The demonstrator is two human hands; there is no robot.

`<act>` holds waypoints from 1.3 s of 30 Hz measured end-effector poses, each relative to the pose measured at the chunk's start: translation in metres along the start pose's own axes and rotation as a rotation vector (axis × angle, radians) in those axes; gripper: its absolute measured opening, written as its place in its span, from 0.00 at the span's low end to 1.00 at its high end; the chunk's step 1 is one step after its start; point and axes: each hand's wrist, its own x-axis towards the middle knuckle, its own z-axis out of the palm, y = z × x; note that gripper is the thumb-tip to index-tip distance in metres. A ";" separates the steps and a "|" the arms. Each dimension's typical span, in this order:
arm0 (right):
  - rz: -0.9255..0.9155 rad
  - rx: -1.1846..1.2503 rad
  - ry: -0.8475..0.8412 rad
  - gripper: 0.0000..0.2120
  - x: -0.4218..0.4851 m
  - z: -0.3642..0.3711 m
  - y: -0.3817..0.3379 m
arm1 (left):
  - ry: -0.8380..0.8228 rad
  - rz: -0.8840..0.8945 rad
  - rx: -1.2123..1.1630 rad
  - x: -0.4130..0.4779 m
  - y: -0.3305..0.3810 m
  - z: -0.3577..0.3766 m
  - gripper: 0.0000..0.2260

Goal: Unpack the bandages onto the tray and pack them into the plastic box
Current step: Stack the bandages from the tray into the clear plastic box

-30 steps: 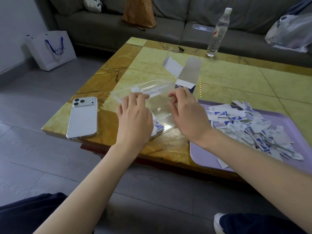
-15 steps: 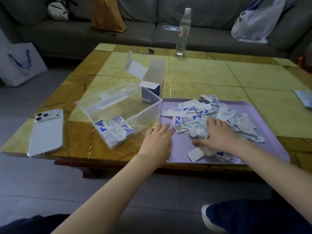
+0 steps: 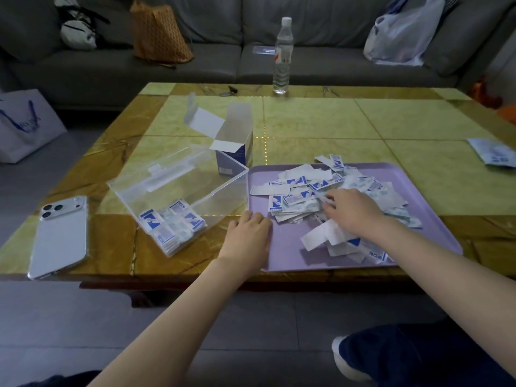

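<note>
A lilac tray [image 3: 430, 219] on the table holds a loose heap of white-and-blue bandage packets [image 3: 304, 191]. My right hand [image 3: 351, 210] lies on top of the heap, its fingers curled into the packets. My left hand [image 3: 248, 233] rests flat at the tray's left edge, fingers relaxed, holding nothing. Left of the tray stands the clear plastic box [image 3: 178, 196], its lid open, with a few packed bandages [image 3: 173, 224] in its near corner. Behind it is the opened cardboard bandage carton [image 3: 234, 146].
A white phone [image 3: 60, 236] lies at the table's near left. A water bottle [image 3: 282, 57] stands at the far edge, a leaflet [image 3: 494, 150] at the right edge. A sofa with bags lies beyond; a white shopping bag [image 3: 25, 124] is on the floor left.
Both hands left the plastic box and moved right to the tray. The right hand now digs into the bandage heap; the left rests at the tray's edge.
</note>
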 end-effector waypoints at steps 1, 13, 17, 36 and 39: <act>0.009 0.011 0.009 0.14 0.000 -0.002 0.000 | -0.006 -0.006 -0.004 0.001 0.000 0.000 0.13; -0.151 0.008 0.303 0.13 -0.011 -0.010 -0.047 | 0.095 -0.182 -0.359 0.022 0.017 -0.015 0.17; -0.170 0.077 0.279 0.10 -0.015 0.002 -0.064 | 0.174 -0.266 -0.940 0.026 0.030 -0.024 0.24; -0.349 0.254 0.217 0.24 -0.059 -0.024 -0.058 | 0.194 -0.329 -1.251 -0.002 0.028 -0.044 0.07; -0.254 0.322 0.154 0.24 -0.059 -0.028 -0.054 | 0.212 -0.283 -1.131 -0.005 0.031 -0.044 0.10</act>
